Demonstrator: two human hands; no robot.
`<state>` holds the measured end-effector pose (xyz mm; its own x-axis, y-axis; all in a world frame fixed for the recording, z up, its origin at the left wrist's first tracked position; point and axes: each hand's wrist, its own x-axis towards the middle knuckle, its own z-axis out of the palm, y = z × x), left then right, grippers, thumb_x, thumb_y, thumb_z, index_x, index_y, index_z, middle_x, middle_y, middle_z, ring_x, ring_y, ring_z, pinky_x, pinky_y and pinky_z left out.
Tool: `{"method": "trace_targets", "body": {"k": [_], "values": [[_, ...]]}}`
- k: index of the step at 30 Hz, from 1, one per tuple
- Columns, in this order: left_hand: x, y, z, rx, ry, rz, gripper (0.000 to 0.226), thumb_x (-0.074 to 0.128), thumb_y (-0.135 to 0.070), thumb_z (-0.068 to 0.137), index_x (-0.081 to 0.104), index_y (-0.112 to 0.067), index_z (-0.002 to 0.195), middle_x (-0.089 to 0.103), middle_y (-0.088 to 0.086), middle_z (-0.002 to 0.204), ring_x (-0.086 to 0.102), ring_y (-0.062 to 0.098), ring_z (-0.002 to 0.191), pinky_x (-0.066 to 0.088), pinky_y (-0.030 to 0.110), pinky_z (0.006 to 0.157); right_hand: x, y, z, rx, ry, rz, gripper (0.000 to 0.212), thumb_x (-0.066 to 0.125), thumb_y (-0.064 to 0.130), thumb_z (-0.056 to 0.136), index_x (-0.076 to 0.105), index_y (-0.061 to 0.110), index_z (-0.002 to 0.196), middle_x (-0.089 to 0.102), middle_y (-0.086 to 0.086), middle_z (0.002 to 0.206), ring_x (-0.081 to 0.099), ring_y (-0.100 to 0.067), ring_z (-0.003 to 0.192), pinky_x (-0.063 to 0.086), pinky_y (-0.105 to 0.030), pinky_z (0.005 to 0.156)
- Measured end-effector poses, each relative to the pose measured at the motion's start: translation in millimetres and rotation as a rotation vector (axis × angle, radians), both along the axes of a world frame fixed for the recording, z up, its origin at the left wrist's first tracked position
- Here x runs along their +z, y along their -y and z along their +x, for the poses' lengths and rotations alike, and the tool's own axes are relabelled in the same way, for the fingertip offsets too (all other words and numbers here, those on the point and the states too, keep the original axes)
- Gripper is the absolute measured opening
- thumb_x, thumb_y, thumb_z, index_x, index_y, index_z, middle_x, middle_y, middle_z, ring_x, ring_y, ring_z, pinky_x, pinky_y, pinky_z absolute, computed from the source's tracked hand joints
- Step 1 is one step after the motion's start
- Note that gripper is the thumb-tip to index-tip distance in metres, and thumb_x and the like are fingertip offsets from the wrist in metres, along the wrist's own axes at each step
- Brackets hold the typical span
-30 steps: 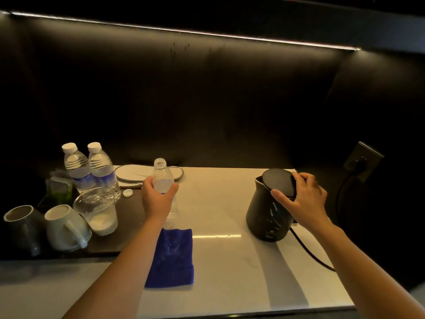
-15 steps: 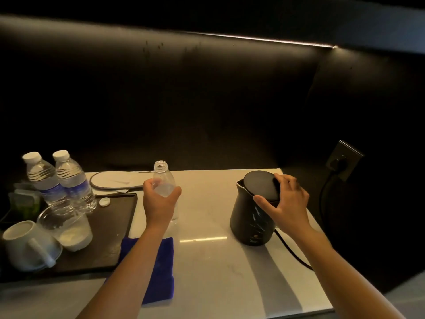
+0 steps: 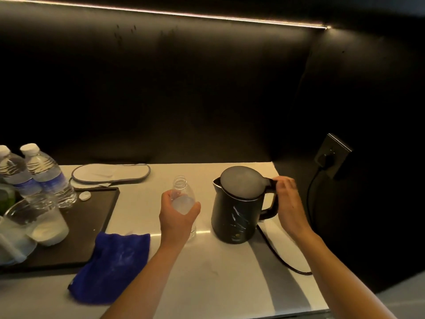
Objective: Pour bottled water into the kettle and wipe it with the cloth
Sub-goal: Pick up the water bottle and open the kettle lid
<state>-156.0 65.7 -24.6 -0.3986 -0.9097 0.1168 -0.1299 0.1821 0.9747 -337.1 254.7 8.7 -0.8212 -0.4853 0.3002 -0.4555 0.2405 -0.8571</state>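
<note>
A black electric kettle (image 3: pixel 236 215) stands on the pale counter (image 3: pixel 207 277), its round lid tilted up a little. My right hand (image 3: pixel 287 203) is at the top of the kettle's handle, fingers by the lid's hinge. My left hand (image 3: pixel 178 217) grips an uncapped clear water bottle (image 3: pixel 182 192), upright, just left of the kettle. A blue cloth (image 3: pixel 112 265) lies on the counter in front, left of my left forearm.
A dark tray (image 3: pixel 92 226) at left carries two capped water bottles (image 3: pixel 43 173), a glass (image 3: pixel 39 217), a white cup (image 3: pixel 9 245) and a loose bottle cap (image 3: pixel 84 195). A white slipper (image 3: pixel 110 172) lies behind it. The kettle's cord (image 3: pixel 285 263) runs to a wall socket (image 3: pixel 331 157).
My right hand has slid off the top of the lid to the handle, and the lid now stands slightly raised. The bottle stays upright in my left hand. The camera has turned right.
</note>
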Motion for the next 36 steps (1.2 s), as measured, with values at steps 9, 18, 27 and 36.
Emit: {"method": "trace_targets", "body": {"k": [9,18,27,36], "values": [[-10.0,-4.2,-6.3,0.051,0.037,-0.011,0.068,0.081,-0.025,0.078,0.043,-0.019,0.133,0.047,-0.008,0.122,0.048,0.014,0.107,0.042,0.022,0.083,-3.9,-10.2,-32.8,0.228,0.7,-0.299,0.031,0.045,0.034,0.099,0.061,0.01,0.087,0.052,-0.008,0.078,0.047,-0.022,0.073,0.037,-0.035,0.081],[-13.7,-1.7,-8.3,0.07,0.05,-0.019,0.067,0.081,-0.025,0.078,0.042,-0.02,0.133,0.048,-0.006,0.122,0.049,0.015,0.107,0.042,0.025,0.086,2.7,-13.2,-38.6,0.33,0.899,-0.442,0.018,0.05,0.02,0.096,0.055,0.015,0.08,0.056,-0.008,0.082,0.048,-0.021,0.069,0.037,-0.033,0.074],[-17.4,-3.5,-10.7,0.115,0.046,-0.055,0.069,0.081,-0.026,0.078,0.042,-0.019,0.134,0.048,-0.008,0.123,0.049,0.015,0.106,0.043,0.025,0.088,0.8,-18.5,-39.3,0.355,0.91,-0.417,0.017,0.048,0.021,0.098,0.056,0.014,0.084,0.054,-0.01,0.083,0.048,-0.021,0.069,0.039,-0.033,0.075],[-28.0,-23.3,-18.0,0.187,-0.029,-0.086,0.074,0.078,-0.028,0.08,0.034,-0.016,0.139,0.05,0.009,0.137,0.049,0.015,0.11,0.046,0.026,0.088,26.5,-7.8,-13.9,0.313,0.148,0.012,0.047,0.054,0.052,0.088,0.053,0.029,0.129,0.062,0.013,0.116,0.058,0.0,0.105,0.043,-0.015,0.084]]}}
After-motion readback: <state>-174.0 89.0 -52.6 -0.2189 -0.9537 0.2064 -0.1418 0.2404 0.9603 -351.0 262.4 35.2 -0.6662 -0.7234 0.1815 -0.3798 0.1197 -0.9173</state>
